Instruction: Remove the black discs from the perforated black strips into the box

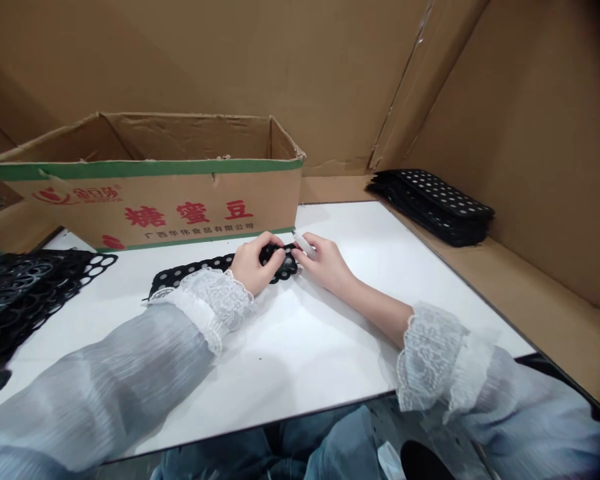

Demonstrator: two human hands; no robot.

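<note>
A black dotted strip (189,270) is being touched by the left hand (257,264), its grip unclear, while a white tool (305,245) is being gripped by the right hand (327,263).

Our left hand (253,267) and left sleeve (125,373) hide part of the black strip (206,264). Our right hand's (326,261) fingers cover part of a white stick (305,245), too small for us to identify. The box's (190,190) front wall conceals its floor; the left edge crops the black pile (20,293).
</note>
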